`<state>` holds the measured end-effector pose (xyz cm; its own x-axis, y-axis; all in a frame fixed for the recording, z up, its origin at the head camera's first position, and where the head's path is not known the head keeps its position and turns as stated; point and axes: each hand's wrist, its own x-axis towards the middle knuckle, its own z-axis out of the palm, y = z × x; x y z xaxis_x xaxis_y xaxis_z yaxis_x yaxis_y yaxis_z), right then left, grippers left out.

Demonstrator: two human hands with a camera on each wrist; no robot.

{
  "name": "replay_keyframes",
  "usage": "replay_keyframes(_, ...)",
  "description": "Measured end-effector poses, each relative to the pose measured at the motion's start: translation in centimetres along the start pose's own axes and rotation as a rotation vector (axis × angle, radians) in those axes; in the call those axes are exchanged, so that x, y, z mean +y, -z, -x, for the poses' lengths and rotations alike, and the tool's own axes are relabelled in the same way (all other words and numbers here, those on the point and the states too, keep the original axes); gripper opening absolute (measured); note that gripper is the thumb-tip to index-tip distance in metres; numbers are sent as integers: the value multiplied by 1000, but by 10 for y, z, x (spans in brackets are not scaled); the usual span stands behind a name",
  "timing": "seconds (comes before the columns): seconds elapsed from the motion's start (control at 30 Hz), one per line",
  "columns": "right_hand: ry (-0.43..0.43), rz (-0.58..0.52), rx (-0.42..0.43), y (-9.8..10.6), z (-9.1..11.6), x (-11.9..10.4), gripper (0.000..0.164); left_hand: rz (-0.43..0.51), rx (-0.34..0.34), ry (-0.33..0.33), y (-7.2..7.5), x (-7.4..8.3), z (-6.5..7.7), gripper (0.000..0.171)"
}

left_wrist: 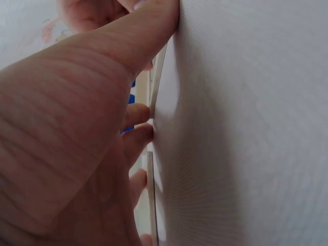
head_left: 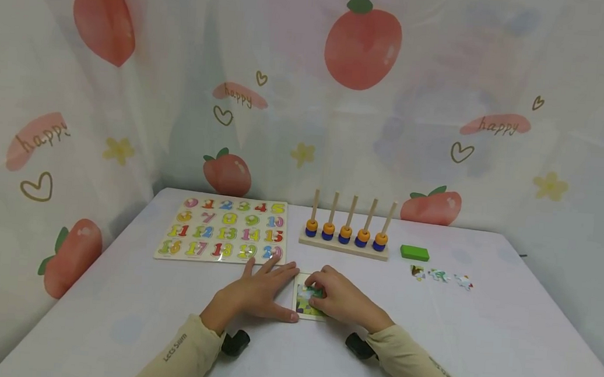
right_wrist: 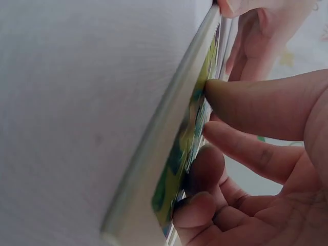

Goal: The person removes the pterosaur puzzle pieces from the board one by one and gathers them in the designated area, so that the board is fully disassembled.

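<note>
A small jigsaw puzzle board (head_left: 301,315) with a pale frame and a green-and-blue picture lies flat in front of me. Spread wide, my left hand (head_left: 263,291) rests along its left side, the thumb at the near left corner. In the left wrist view the left thumb (left_wrist: 138,38) stretches to the board's edge. My right hand (head_left: 344,296) bends over the picture, its thumb and index finger pinching a puzzle piece (head_left: 318,293) down at the surface. Close up, the right thumb (right_wrist: 220,97) meets the picture, and the other fingers are curled beside it, hiding part of it.
Behind my left hand lies a number puzzle board (head_left: 171,255). A wooden bead rack (head_left: 340,248) with upright pegs and orange and blue beads stands at the back. To the right are a green block (head_left: 414,253) and three loose puzzle pieces (head_left: 439,275).
</note>
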<state>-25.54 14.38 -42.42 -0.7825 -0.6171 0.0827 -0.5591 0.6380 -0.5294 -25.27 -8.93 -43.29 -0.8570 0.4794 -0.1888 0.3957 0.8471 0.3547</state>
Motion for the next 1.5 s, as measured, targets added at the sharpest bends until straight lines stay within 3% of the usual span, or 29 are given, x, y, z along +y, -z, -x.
replay_keyframes(0.37,-8,-41,4,0,2,-3,24,7,-3,-3,-1,0,0,102)
replay_keyframes(0.73,21,-222,79,1,-1,5,14,18,-1,-2,0,0,0,102)
replay_keyframes(1.2,-21,-222,148,1,0,3,12,11,-12,-3,-2,1,-1,101)
replay_keyframes(1.5,-83,-266,195,15,6,9,9,14,-9,-4,-2,0,0,102)
